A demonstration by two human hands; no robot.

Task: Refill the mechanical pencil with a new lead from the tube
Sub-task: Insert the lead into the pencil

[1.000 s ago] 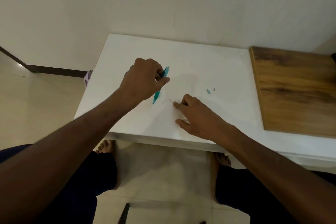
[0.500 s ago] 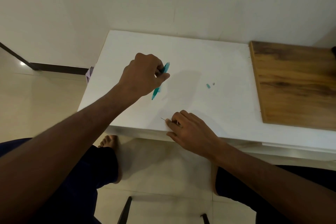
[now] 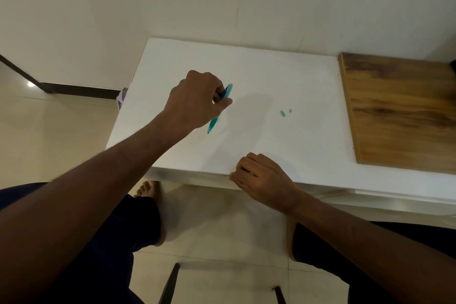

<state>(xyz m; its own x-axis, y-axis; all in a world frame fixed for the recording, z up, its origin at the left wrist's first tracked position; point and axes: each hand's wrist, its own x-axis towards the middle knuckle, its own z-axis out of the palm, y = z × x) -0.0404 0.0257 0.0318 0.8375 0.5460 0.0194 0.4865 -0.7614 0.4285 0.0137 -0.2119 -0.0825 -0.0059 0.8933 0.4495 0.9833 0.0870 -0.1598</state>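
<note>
Head view of a pencil refill in progress. The left hand (image 3: 197, 100) holds the teal mechanical pencil (image 3: 219, 108) above the white table (image 3: 271, 76), its fingers closed around the barrel, with the tip pointing down toward the person and the open rear end pointing up and away. The right hand (image 3: 261, 177) rests at the table's near edge, fingers curled and pinched together; a lead as thin as this one cannot be made out between them, so whether they hold it cannot be told. A small teal cap (image 3: 282, 113) and a smaller grey piece (image 3: 290, 110), probably the pencil's end cap and eraser, lie apart on the table, near a wooden board (image 3: 399, 111). No lead tube is visible. Risks from here: the lead may snap if pinched hard or pushed against the barrel's rim at an angle; it may slip off the near edge to the floor; the loose cap parts may roll if knocked.
</note>
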